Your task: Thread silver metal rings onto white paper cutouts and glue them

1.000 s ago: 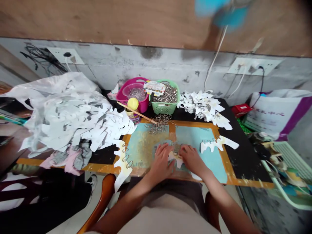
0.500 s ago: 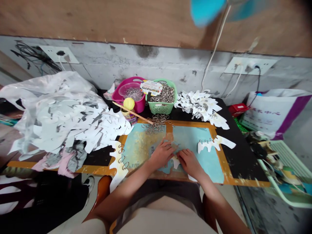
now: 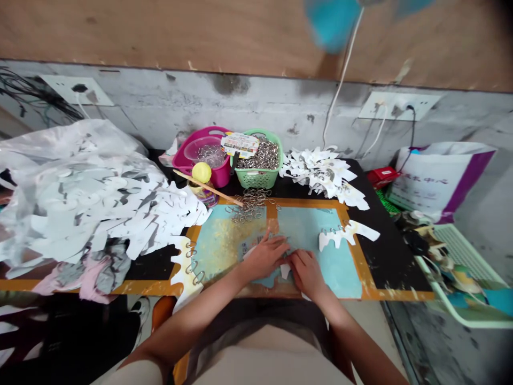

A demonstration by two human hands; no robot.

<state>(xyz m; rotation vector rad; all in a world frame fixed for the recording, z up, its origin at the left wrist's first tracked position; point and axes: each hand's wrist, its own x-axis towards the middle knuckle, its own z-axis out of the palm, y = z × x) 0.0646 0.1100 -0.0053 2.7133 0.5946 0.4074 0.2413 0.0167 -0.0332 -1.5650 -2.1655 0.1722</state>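
Note:
Both hands meet over the blue mat at the table's front edge. My left hand (image 3: 266, 255) lies across a white cut-out piece (image 3: 285, 271), fingers close together and curled at the tips. Opposite it, my right hand (image 3: 306, 270) pinches at the same piece; the fingertips almost touch and hide most of it. Beyond the hands is a pile of oval metal rings (image 3: 254, 203). A white cut-out with rings along its edge (image 3: 186, 267) lies to the left, and another ringed cut-out (image 3: 348, 233) to the right.
Behind stand a green basket of metal rings (image 3: 258, 177), a pink basket (image 3: 221, 175) and a small tub (image 3: 206, 195) with a wooden stick (image 3: 212, 188) across it. White cut-outs fill a plastic bag (image 3: 100, 192) at left; more cut-outs (image 3: 320, 174) are stacked back right.
The view has shifted, so the scene sits a little further left. My left fingers are stretched further towards my right hand, and a white edge now shows left of my left hand.

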